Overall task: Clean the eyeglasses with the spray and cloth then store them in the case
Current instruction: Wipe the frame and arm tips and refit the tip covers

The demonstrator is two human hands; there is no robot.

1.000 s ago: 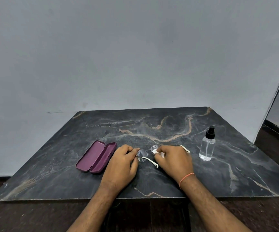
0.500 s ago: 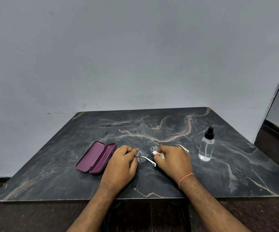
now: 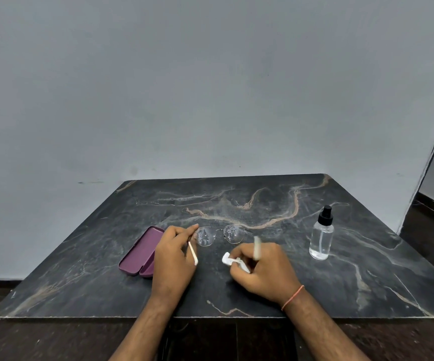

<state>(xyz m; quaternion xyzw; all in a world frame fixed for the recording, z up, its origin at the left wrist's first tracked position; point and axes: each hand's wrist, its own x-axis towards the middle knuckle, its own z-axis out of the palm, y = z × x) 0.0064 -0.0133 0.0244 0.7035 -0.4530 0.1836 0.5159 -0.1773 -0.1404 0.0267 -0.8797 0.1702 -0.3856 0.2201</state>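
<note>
The eyeglasses [image 3: 219,236] have thin frames, white temple tips and droplets on both lenses. They are held upright just above the dark marble table [image 3: 236,290]. My left hand [image 3: 175,256] pinches the frame at the left lens hinge. My right hand [image 3: 264,267] is closed around a small white cloth [image 3: 228,259], a little in front of the right lens and apart from it. The right temple tip shows blurred over that hand. A purple case [image 3: 143,252] lies open to the left of my left hand. The clear spray bottle [image 3: 321,238] with a black nozzle stands to the right.
A plain grey wall runs behind the table. The table's front edge is close to my forearms, with dark floor below it. At the far right a dark doorway or wall corner shows.
My right hand with the cloth has come back from the right lens toward me. The glasses now show both lenses uncovered, and the camera view has shifted slightly.
</note>
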